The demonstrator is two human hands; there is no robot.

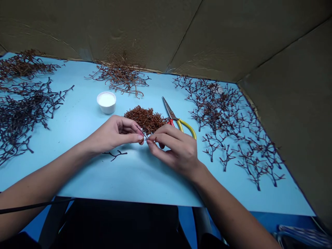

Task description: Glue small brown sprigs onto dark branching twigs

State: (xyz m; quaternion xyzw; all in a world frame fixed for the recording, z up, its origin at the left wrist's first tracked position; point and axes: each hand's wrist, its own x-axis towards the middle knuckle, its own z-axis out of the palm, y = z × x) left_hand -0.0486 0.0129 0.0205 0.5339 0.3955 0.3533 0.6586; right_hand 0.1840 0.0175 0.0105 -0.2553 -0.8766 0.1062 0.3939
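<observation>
My left hand (121,133) and my right hand (176,147) meet over the middle of the blue table. Between the fingertips of both is a thin dark twig (145,136), small and partly covered by the fingers. My right fingers also pinch at its lower end, where a bit of brown shows. Just behind the hands lies a heap of short reddish-brown twig pieces (145,117). One dark forked twig (116,154) rests on the table below my left wrist. Scissors (171,112) with red and yellow handles lie behind my right hand, blades pointing away.
A white cup (106,103) with white contents stands behind my left hand. Dark branched twigs (23,114) and brown ones (23,65) are piled at left. Brown stems (123,76) lie at the back. Many forked twigs (220,107) spread at right. Cardboard walls (145,31) border the table.
</observation>
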